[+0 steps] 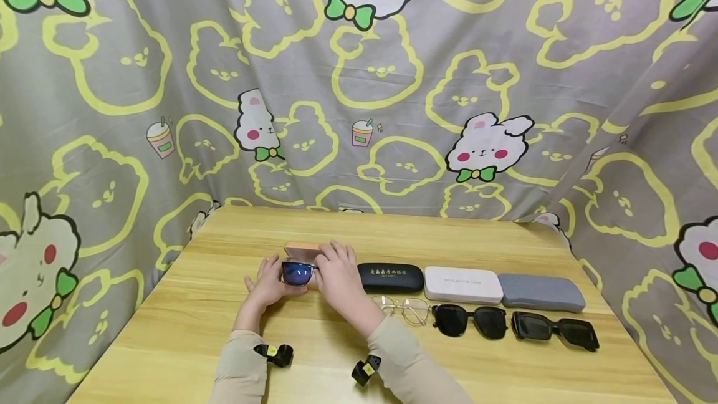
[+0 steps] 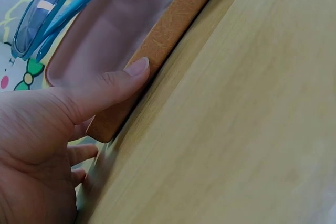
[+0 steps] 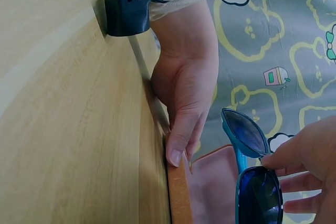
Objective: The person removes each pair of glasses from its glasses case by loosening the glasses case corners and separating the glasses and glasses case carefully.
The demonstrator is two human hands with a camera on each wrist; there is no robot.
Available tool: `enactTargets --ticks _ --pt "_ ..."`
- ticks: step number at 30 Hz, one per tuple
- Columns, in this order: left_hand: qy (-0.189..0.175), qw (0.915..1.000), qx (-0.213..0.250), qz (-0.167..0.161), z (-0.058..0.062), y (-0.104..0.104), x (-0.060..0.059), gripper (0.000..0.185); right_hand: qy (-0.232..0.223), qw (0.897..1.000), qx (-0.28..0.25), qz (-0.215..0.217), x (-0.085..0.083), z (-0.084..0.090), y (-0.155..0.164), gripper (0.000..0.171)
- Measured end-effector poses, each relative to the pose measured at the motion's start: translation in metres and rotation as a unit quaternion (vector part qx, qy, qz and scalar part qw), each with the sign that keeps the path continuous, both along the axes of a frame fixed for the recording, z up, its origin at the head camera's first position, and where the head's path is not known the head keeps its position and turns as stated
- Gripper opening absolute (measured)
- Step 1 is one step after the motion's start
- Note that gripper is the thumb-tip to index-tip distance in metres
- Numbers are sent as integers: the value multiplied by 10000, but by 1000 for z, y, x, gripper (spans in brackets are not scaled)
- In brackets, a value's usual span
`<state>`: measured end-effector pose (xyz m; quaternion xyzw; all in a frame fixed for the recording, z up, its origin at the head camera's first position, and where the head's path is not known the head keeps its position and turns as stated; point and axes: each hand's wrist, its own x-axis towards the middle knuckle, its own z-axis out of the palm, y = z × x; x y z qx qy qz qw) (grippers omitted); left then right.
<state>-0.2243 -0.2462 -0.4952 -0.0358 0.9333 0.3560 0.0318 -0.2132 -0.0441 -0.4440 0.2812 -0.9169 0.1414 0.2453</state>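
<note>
A: Bunny-print curtain behind, wooden table [image 1: 185, 323] in front. What's in hand?

B: Blue-framed sunglasses [image 1: 298, 272] going into the open tan case [image 1: 303, 249]. Looks like the insert step, not finished; the glasses sit above the pink lining, not down in it.

A: Right hand?

B: Right hand [image 1: 335, 276] comes over the case from its right side, fingertips pinched on the frame at the lens edge. Clear in the right wrist view: blue-framed sunglasses [image 3: 252, 171], fingers [image 3: 294, 153] curled onto the rim.

A: Left?

B: Left hand [image 1: 268, 284] on the case's left end, bracing it. Thumb [image 2: 113, 85] lies straight along the tan edge of the case [image 2: 168, 30], other fingers tucked round the end near the table. Looks like a light hold, not a squeeze.

A: Next move needs?

B: My guess: lower the glasses flat into the lining, arms folded, left hand holding the case in place.

A: Anything else?

B: To the right of the tan case, a row: black case [image 1: 391, 277], white case [image 1: 462, 284], grey case [image 1: 541, 292]. In front of those, clear-lens glasses [image 1: 406, 308] and two black sunglasses [image 1: 470, 320] [image 1: 555, 328].
</note>
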Motion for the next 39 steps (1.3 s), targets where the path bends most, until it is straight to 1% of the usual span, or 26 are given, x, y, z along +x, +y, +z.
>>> enactTargets --ticks 4,9,16,19,24,28,31,38,39 --pt "12 10000 24 62 2 1 0 95 194 9998 50 73 2 1 1 7" --pt "75 9999 22 89 1 1 -1 96 249 9996 104 120 6 4 3 8" --pt "106 9999 38 45 0 0 -1 87 187 9996 185 137 10 6 4 8" --pt "105 9999 24 39 1 0 -1 85 268 9993 174 202 11 5 6 8" --pt "47 9999 56 85 0 1 -2 71 398 9985 224 301 11 2 8 7" --pt "18 9999 83 139 -1 1 -3 64 231 9988 290 312 13 3 9 7" --pt "14 9999 51 151 -1 2 -3 64 90 9989 347 315 15 3 9 8" --pt "-18 9998 -105 142 0 2 -1 76 -8 9982 374 458 18 0 9 9" --pt "-23 9998 -134 146 0 2 0 75 -22 9981 386 477 18 -1 9 9"
